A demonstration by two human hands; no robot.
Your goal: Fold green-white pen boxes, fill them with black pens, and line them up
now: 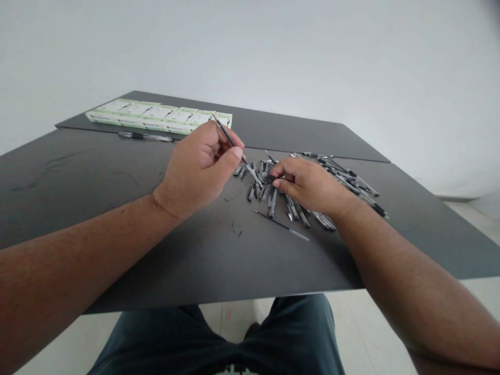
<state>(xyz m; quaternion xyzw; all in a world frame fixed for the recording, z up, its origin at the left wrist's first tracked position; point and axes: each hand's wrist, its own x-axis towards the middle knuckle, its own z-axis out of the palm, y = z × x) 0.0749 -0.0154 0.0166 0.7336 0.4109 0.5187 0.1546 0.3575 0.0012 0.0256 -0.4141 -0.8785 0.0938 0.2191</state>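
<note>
My left hand (201, 169) is raised over the table, its thumb and fingers pinching a slim ink refill (227, 135). The refill slants, metal tip up to the left and clear tail down to the right. Just right of it, my right hand (310, 183) reaches into a heap of small pen caps (252, 194), fingertips closed around a small dark piece too hidden to name. Clear pen barrels (292, 207) lie partly beneath this hand. Another refill (279, 225) rests alone on the table nearer to me.
More pen barrels with black grips (351, 182) are spread at the right. Several green-and-white boxes (142, 125) stand in a row at the back left, with capped pens (146, 137) before them. The dark table's front edge (226, 302) runs above my legs.
</note>
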